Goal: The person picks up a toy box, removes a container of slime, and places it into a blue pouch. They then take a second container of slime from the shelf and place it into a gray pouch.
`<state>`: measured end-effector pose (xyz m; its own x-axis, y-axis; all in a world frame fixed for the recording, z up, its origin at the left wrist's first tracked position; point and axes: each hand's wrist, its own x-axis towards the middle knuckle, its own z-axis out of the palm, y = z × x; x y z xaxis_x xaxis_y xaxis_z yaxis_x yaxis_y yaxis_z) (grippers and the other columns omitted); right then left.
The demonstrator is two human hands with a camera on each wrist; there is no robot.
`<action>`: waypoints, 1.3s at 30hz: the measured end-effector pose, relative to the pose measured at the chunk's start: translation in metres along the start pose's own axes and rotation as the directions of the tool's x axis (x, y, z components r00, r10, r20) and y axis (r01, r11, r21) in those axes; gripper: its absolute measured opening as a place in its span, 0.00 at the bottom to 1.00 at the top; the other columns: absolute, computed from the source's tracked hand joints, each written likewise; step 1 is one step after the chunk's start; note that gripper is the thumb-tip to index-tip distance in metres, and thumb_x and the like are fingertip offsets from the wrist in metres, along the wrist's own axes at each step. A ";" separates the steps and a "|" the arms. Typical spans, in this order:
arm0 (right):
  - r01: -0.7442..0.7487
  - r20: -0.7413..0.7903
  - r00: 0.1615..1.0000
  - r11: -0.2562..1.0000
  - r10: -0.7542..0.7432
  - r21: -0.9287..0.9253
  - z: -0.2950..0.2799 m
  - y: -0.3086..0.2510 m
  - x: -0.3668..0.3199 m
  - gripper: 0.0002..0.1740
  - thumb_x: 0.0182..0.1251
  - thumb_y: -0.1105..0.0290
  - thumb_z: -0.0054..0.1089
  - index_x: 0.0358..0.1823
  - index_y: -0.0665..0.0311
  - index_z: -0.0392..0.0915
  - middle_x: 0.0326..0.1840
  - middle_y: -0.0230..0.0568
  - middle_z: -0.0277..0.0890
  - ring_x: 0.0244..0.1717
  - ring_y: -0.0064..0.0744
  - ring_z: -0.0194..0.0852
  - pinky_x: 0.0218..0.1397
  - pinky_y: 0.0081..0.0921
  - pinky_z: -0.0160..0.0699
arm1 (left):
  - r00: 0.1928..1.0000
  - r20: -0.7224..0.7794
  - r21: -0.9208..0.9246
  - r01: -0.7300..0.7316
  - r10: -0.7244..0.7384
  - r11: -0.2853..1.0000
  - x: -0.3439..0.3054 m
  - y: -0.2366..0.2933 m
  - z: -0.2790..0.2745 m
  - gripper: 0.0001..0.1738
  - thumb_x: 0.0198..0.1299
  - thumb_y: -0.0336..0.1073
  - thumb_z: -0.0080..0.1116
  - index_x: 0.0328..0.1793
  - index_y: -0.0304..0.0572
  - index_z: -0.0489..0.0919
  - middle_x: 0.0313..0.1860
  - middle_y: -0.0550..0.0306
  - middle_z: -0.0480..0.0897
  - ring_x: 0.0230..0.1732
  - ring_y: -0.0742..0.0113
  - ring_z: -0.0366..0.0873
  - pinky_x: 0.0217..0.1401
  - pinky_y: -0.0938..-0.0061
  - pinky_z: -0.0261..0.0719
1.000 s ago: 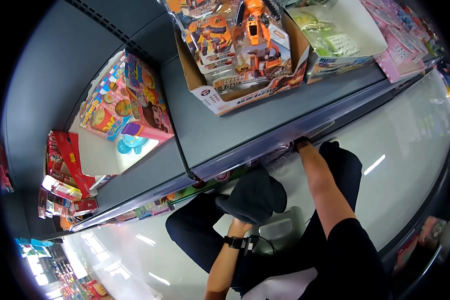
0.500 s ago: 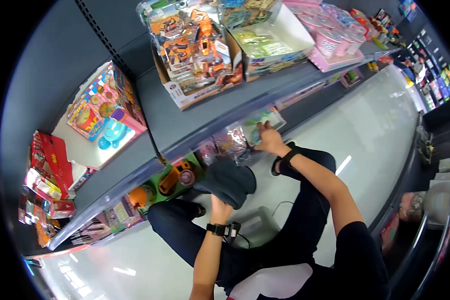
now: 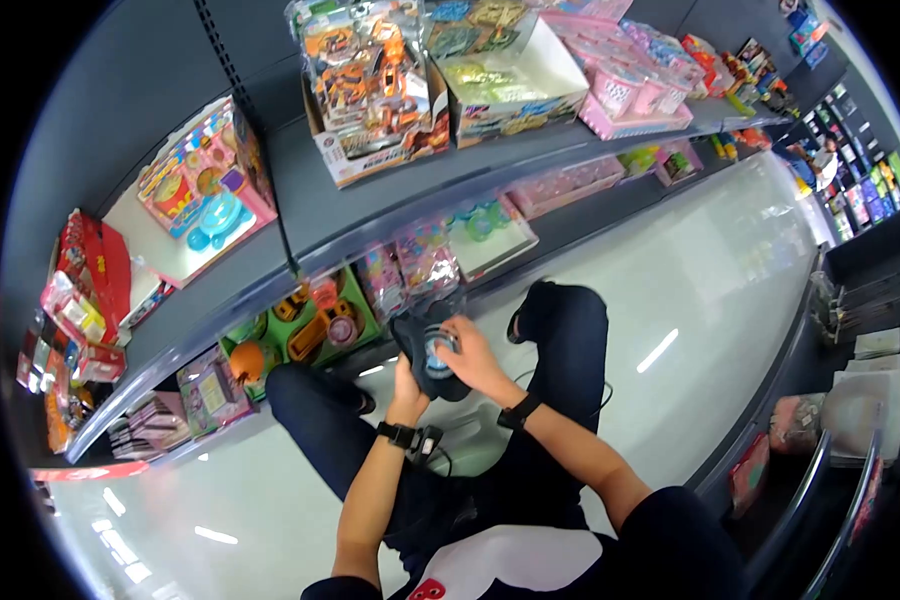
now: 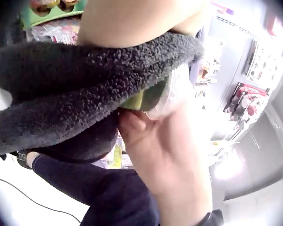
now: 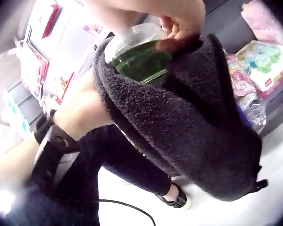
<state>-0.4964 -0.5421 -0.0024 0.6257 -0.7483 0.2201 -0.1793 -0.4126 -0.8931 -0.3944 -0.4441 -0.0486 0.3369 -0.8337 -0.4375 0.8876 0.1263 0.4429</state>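
Fabric (image 5: 188, 127) wraps a half-hidden tub (image 5: 136, 42); left hand (image 3: 407, 393) grips fabric, fingers mostly hidden; right hand (image 3: 473, 358) pinches tub.

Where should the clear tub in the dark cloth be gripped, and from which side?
I'd pinch the clear tub at its exposed rim, coming from above through the cloth's open side. The round rim stands out of the dark cloth, which wraps much of the body and would likely get in the fingers' way. The left hand can steady the bundle from below.

Only letter I can kinda make out is a big W on the colorful toy box (image 3: 203, 185), upper left; other print's too blurry.
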 end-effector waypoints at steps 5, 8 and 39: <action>-0.059 0.162 0.986 0.996 0.048 0.066 0.019 -0.003 -0.009 0.33 0.62 0.61 0.65 0.64 0.67 0.63 0.52 0.49 0.69 0.51 0.48 0.71 0.54 0.34 0.71 | 0.992 -0.098 -0.030 -0.076 0.073 0.997 0.006 -0.003 -0.009 0.24 0.72 0.53 0.39 0.58 0.44 0.76 0.54 0.54 0.81 0.53 0.57 0.79 0.58 0.63 0.77; -0.031 0.240 0.970 0.999 0.022 0.032 0.025 -0.010 -0.009 0.37 0.62 0.54 0.64 0.67 0.67 0.61 0.56 0.53 0.65 0.58 0.50 0.64 0.62 0.37 0.64 | 0.923 -0.375 -0.046 -0.109 0.084 0.993 -0.003 0.001 -0.004 0.28 0.71 0.56 0.36 0.60 0.44 0.74 0.56 0.53 0.79 0.57 0.56 0.76 0.61 0.60 0.74; 0.061 0.196 0.978 0.996 -0.072 0.060 0.033 -0.067 -0.018 0.42 0.63 0.55 0.62 0.66 0.76 0.52 0.62 0.58 0.55 0.64 0.57 0.55 0.69 0.41 0.55 | 0.866 0.063 0.473 -0.463 0.495 0.750 -0.030 0.031 -0.012 0.20 0.69 0.38 0.43 0.60 0.32 0.73 0.60 0.53 0.74 0.58 0.63 0.72 0.61 0.71 0.69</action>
<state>-0.4710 -0.4842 0.0406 0.7736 -0.6003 0.2028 -0.0946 -0.4258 -0.8998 -0.3731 -0.4084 -0.0312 0.7119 -0.6935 -0.1106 0.3608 0.2261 0.9048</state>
